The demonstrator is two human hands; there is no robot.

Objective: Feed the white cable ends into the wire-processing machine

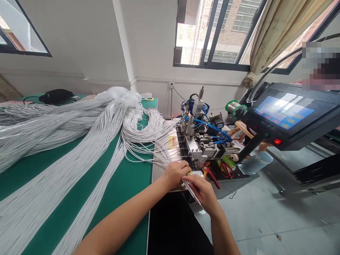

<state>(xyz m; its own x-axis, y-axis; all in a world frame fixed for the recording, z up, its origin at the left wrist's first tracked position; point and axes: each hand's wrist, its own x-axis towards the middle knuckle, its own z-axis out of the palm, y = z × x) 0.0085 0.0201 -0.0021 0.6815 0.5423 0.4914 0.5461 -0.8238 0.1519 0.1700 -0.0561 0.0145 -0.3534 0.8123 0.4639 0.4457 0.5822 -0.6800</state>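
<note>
My left hand (175,174) is closed around thin white cables near the front of the machine (195,148). Close beside it on the right, my right hand (204,193) pinches white cables (191,191) that run down toward my lap. Both hands are at the front edge of the metal plate (158,173). A looped bundle of white cables (143,132) lies behind and to the left, its strands reaching the machine. My fingertips partly hide where the cables are held.
Long cable bundles (87,156) cover much of the green table (132,184). Right of my hands lie red-handled pliers (211,174) and red scissors (226,170). A touchscreen (285,109), a wire spool (235,107) and a plastic jug (256,163) stand farther right.
</note>
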